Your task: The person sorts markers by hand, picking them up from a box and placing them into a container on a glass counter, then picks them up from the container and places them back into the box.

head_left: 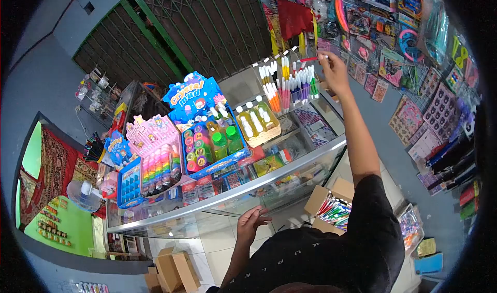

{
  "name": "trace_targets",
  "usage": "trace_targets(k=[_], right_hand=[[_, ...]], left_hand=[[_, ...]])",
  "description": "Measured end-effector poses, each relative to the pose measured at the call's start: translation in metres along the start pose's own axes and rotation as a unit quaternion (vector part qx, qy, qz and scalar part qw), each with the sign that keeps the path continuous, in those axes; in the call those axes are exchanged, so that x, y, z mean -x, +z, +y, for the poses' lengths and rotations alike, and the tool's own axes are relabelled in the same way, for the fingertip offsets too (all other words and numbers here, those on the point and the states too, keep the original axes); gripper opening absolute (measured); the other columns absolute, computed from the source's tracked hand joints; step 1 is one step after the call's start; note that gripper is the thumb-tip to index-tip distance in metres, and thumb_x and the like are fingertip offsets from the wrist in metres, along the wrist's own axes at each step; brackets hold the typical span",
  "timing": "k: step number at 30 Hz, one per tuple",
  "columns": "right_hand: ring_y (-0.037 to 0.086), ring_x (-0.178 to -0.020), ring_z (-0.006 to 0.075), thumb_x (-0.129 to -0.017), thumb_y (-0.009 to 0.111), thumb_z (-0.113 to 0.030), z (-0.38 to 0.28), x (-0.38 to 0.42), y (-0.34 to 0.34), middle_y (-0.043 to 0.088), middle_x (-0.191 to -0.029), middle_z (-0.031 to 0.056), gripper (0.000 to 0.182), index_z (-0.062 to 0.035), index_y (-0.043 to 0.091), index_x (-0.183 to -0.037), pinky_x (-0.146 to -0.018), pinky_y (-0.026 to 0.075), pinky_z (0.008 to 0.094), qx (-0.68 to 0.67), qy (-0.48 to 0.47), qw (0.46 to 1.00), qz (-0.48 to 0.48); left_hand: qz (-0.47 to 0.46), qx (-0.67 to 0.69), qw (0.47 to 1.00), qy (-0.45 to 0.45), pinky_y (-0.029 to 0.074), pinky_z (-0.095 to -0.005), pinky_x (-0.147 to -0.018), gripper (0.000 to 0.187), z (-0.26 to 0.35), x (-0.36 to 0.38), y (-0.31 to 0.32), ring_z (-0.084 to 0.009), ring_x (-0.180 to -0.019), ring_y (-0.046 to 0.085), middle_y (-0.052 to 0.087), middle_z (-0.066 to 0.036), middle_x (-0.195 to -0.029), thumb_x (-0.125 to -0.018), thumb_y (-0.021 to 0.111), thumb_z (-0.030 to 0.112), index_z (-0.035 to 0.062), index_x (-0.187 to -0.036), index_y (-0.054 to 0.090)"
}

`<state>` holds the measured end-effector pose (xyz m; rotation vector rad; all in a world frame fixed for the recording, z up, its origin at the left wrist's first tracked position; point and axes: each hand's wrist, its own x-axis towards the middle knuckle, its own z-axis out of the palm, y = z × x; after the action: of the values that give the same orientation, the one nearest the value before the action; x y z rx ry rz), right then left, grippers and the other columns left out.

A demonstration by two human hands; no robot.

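Note:
My right hand (334, 71) is stretched out past the right end of the glass counter, its fingers closed on a thin red pen (309, 59). The pen points left, above a clear divided holder (297, 92) full of upright pens and markers with white, pink, orange, purple and green parts. My left hand (252, 221) is low in front of the counter's near edge, fingers bent and close together; whether they hold anything is too small to tell. To the left of the holder stands a basket (269, 136) of yellowish bottles with white caps.
On the glass counter (279, 178) sit a blue Crystal Mud display box (217, 163) and a pink display (152, 135). An open carton of pens (331, 210) is on the floor near me. Packaged goods hang on the right wall. A fan (85, 195) stands left.

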<state>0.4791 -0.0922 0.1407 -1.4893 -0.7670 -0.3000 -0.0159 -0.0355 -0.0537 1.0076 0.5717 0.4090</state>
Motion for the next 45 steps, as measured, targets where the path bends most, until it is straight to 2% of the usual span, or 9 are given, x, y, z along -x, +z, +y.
trace_targets(k=[2,10,16,22,32,37,41,44,45], right_hand=[[0.058,-0.062,0.0157,-0.09,0.062,-0.021,0.025,-0.028,0.009,0.062,-0.07,0.0082,0.025,-0.0051,0.063,-0.11,-0.058,0.045,0.0301,0.089,-0.107,0.99,-0.003],[0.062,-0.07,0.0311,-0.084,0.066,-0.022,0.04,-0.07,0.024,0.063,-0.075,0.0163,0.029,-0.0019,0.063,-0.104,-0.065,0.047,0.041,0.201,-0.181,0.94,-0.21],[0.064,-0.081,0.0336,-0.085,0.066,-0.033,0.029,-0.074,0.039,0.066,-0.086,0.0181,0.033,-0.0029,0.064,-0.099,-0.073,0.049,0.0414,0.237,-0.076,0.929,-0.273],[0.066,-0.084,0.0297,-0.076,0.067,-0.011,0.046,-0.085,0.06,0.069,-0.085,0.0134,0.01,-0.0041,0.068,-0.083,-0.075,0.051,0.0388,0.282,-0.185,0.868,-0.364],[0.064,-0.09,0.0334,-0.068,0.066,-0.001,0.039,-0.099,0.047,0.066,-0.091,0.0182,0.025,-0.0043,0.065,-0.093,-0.079,0.05,0.0385,0.298,-0.135,0.907,-0.266],[0.06,-0.08,0.0359,-0.074,0.066,-0.005,-0.028,-0.004,0.039,0.061,-0.08,0.0162,0.017,-0.0015,0.062,-0.09,-0.073,0.048,0.0412,0.167,-0.211,0.96,-0.083],[0.055,-0.056,0.0169,-0.077,0.063,0.0,-0.033,0.124,0.051,0.058,-0.071,0.0092,0.005,-0.0047,0.063,-0.08,-0.051,0.043,0.0289,0.04,-0.145,0.981,-0.125],[0.059,-0.063,0.0162,-0.08,0.06,-0.002,-0.044,0.235,0.068,0.062,-0.072,0.0098,0.005,-0.004,0.064,-0.08,-0.056,0.047,0.0289,0.005,0.064,0.978,-0.198],[0.062,-0.065,0.0194,-0.081,0.061,-0.004,-0.056,0.271,0.075,0.063,-0.071,0.0109,0.006,-0.0033,0.064,-0.085,-0.059,0.049,0.0322,-0.136,0.173,0.948,-0.231]], left_hand=[[0.01,0.006,1.0,0.007,0.055,-0.035,-0.069,0.035,0.0,0.002,0.0,-0.0323,-0.086,0.069,0.064,-0.019,-0.112,-0.096,0.053,0.021,-0.0006,-0.123,0.054],[0.063,0.0,0.998,0.012,0.055,-0.035,-0.07,0.036,-0.001,0.014,-0.009,-0.0322,-0.083,0.069,0.065,-0.018,-0.11,-0.096,0.053,0.021,-0.0012,-0.123,0.054],[0.082,0.009,0.996,0.025,0.055,-0.0351,-0.07,0.036,-0.003,0.021,-0.013,-0.0317,-0.084,0.069,0.066,-0.017,-0.11,-0.095,0.055,0.024,-0.0001,-0.123,0.055],[0.097,0.009,0.995,0.034,0.055,-0.0357,-0.07,0.036,-0.002,0.025,-0.016,-0.0328,-0.085,0.069,0.064,-0.019,-0.112,-0.095,0.055,0.023,0.0003,-0.123,0.056],[0.096,0.027,0.994,0.045,0.055,-0.036,-0.07,0.033,-0.001,0.029,-0.026,-0.0333,-0.086,0.069,0.066,-0.018,-0.11,-0.096,0.053,0.021,0.0006,-0.122,0.056],[0.089,0.044,0.994,0.045,0.056,-0.0354,-0.069,0.033,-0.002,0.028,-0.035,-0.0337,-0.085,0.069,0.066,-0.017,-0.109,-0.096,0.053,0.02,0.0,-0.121,0.056],[0.093,0.043,0.995,0.02,0.056,-0.0344,-0.068,0.034,0.0,0.023,-0.041,-0.0333,-0.085,0.069,0.065,-0.019,-0.11,-0.096,0.054,0.02,-0.0012,-0.122,0.055],[0.086,0.033,0.996,-0.02,0.056,-0.0328,-0.069,0.036,0.003,0.017,-0.04,-0.0314,-0.086,0.069,0.064,-0.02,-0.111,-0.096,0.054,0.02,-0.003,-0.124,0.054],[0.078,0.026,0.996,-0.028,0.056,-0.0326,-0.069,0.036,0.005,0.013,-0.037,-0.031,-0.086,0.069,0.064,-0.02,-0.11,-0.096,0.054,0.02,-0.0036,-0.123,0.053]])
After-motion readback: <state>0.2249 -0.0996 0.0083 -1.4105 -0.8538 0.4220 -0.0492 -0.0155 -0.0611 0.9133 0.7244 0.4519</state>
